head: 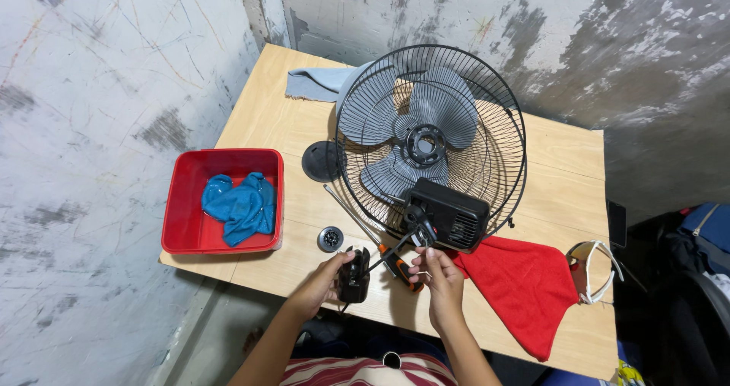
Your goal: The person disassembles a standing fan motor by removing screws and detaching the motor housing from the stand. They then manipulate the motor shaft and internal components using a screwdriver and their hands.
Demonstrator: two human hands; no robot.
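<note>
Wooden table (563, 154) pushed against a stained wall. On it, lying flat, a black wire-caged fan (430, 139) with grey blades, motor box toward the near edge. Red tub (179, 203) at left, holding a blue cloth (239, 206). Red cloth (525, 283) at right — partly under the cage rim. Left hand (319, 285) wrapped round a small black fan part (353, 276) at the near edge, fingers curled closed. Right hand (441, 279) pinched shut on thin wires (407, 241) from the motor box. Orange-handled screwdriver (395, 263) between both hands.
</note>
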